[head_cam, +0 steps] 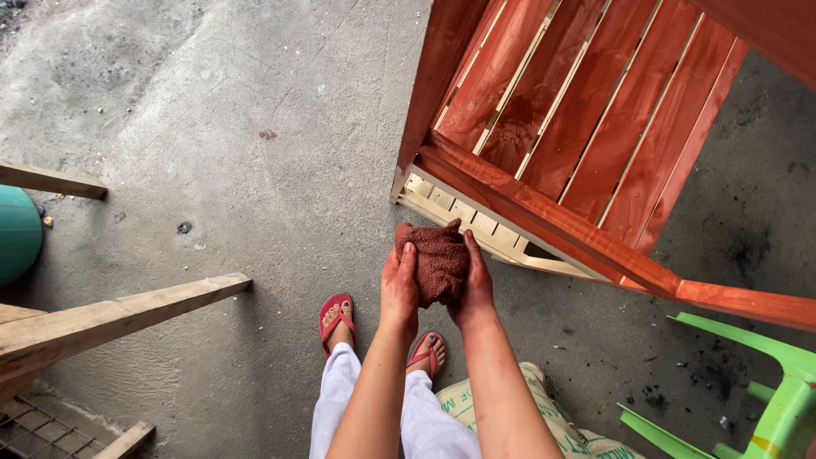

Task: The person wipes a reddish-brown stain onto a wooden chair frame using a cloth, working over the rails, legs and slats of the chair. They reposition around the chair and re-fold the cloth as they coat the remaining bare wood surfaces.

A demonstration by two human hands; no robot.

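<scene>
Holding, in both hands, a wad of brown cloth (pixel 433 259) at about waist height, over the concrete floor (pixel 238 136). Left hand (pixel 398 285) cupping the cloth's left side, fingers curled up onto it; right hand (pixel 474 285) pressing in from the right, thumb laid along the edge. Both closed on the cloth, palms facing each other, skin stained reddish.

Judging handling: looking soft, limp, light — a terry-like rag, bunching and folding under the fingers, no stiffness to it. Probably damp with stain, going by the colour on the hands, so likely tacky rather than slippery. Not fragile. Taking hold anywhere would do; gathering the loose corners into the palm and keeping a flat pad of cloth outward seems the sound grip.

Standing just beyond the cloth: a slatted wooden frame (pixel 586 119), red-brown and glossy, tilted away, with a pale unfinished slatted strip (pixel 459 212) along its lower edge. Cloth near that edge, not touching as far as can be told.

Showing below: feet in red sandals (pixel 336 314), white trousers (pixel 340 399), a printed sack (pixel 544 416) on the floor. Lying to the left: bare timber beams (pixel 119 310) and a teal rounded object (pixel 17 234). Sitting at lower right: a green plastic chair (pixel 765 399).
</scene>
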